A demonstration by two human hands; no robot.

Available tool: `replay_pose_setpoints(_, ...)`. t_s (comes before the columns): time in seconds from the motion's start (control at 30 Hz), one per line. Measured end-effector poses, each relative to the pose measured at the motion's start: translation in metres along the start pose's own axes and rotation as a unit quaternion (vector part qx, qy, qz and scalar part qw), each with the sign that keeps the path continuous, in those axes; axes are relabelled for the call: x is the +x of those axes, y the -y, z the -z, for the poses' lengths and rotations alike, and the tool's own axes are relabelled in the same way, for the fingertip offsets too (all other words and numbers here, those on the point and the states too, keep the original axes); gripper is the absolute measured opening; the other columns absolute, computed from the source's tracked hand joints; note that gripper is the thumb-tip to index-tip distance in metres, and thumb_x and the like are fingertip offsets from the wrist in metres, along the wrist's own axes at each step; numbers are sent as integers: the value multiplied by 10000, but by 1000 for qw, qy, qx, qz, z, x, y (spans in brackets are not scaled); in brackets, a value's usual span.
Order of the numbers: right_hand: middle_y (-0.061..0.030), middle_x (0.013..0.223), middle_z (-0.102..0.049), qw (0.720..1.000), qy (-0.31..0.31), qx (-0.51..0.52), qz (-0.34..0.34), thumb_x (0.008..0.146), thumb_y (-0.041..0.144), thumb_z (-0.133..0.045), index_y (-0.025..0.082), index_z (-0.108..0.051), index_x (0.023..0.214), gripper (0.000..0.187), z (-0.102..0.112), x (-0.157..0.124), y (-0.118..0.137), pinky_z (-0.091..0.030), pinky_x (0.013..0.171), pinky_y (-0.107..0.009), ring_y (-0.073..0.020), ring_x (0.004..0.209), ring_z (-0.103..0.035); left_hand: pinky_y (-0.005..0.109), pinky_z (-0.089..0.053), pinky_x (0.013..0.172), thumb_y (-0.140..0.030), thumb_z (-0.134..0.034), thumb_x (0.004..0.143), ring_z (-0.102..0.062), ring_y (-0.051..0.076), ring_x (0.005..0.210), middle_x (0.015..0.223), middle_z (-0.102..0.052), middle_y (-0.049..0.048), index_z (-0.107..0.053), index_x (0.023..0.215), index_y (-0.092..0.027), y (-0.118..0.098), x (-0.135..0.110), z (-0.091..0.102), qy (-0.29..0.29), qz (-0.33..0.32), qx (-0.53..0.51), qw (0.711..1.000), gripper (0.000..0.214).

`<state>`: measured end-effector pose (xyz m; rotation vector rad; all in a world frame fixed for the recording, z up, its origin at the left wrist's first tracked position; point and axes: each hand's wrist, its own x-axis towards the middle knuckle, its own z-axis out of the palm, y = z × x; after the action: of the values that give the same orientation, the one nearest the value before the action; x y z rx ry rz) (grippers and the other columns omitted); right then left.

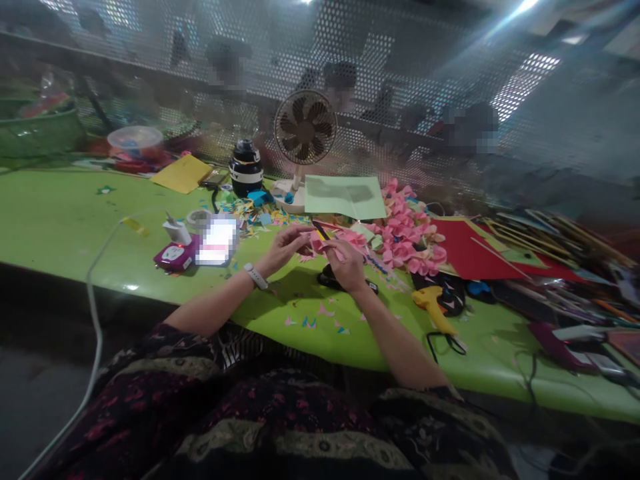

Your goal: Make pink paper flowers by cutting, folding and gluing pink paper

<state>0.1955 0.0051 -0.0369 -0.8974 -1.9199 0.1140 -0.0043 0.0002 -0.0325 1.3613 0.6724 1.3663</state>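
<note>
Over the green table, my left hand (290,245) is closed with its fingertips on a small pink paper piece (316,241). Close beside it, my right hand (346,264) grips a thin black-and-yellow stick (321,231), which slants up to the left against the paper; its exact kind is too small to tell. More pink paper petals (353,237) lie just behind my right fingers. Under my right wrist is a dark object (329,277), partly covered. Small pink and blue paper scraps (325,311) are scattered on the table nearer my body.
A heap of pink paper flowers (407,230) and red sheets (473,250) lie to the right, near a yellow glue gun (435,308). Behind stand a fan (306,127) and a dark jar (246,170). A lit phone (217,240) and purple power socket (175,257) sit left.
</note>
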Motion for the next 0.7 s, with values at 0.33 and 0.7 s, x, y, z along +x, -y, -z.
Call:
replay_pose_setpoints(0.33, -85, 973, -780, 1000, -2, 1, -5, 953, 361, -531, 228, -747, 956, 254, 0, 0, -2, -575, 885, -424, -253, 947, -723, 271, -597, 697, -530, -697, 846, -722, 145, 676, 754, -732, 38, -695, 1144, -131, -2, -1, 0, 6, 11, -6, 1000, 498)
replay_pose_setpoints(0.7, -79, 981, -783, 1000, 4, -2, 7, 949, 327, -538, 236, -750, 964, 231, -1, -1, -2, -573, 882, -418, -250, 949, -722, 246, -597, 693, -478, -723, 841, -720, 130, 679, 759, -725, 25, -685, 1158, -130, 1, -1, 4, 17, -11, 7, 1000, 473)
